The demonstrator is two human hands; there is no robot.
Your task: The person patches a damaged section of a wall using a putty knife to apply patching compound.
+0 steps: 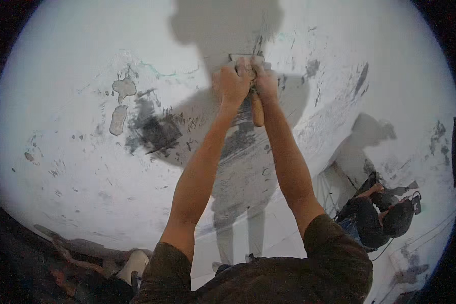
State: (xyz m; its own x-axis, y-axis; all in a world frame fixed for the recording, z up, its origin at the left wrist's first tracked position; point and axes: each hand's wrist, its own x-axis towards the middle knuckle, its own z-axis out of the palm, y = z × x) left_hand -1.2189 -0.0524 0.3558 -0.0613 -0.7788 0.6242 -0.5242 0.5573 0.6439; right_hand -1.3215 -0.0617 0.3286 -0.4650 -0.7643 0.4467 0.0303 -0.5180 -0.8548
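Both arms reach up the pale, scuffed wall (187, 137) to a scraper. Its wide metal blade (238, 57) lies against the wall just above my fingers, and its wooden handle (258, 110) hangs down between my wrists. My left hand (231, 86) has its fingers bent and pressed onto the scraper from the left. From the right, my right hand (266, 83) presses on it too, its fingers close to those of the left. The hands hide the middle of the tool. Dark scrape marks (238, 139) run down the wall below the handle.
Left of my hands the wall has bare patches (124, 88) and a large dark smear (157, 133). At the lower right a person in dark clothes (367, 218) bends by the adjoining wall. Another person (101, 283) is partly visible at the lower left. My shadow falls on the wall.
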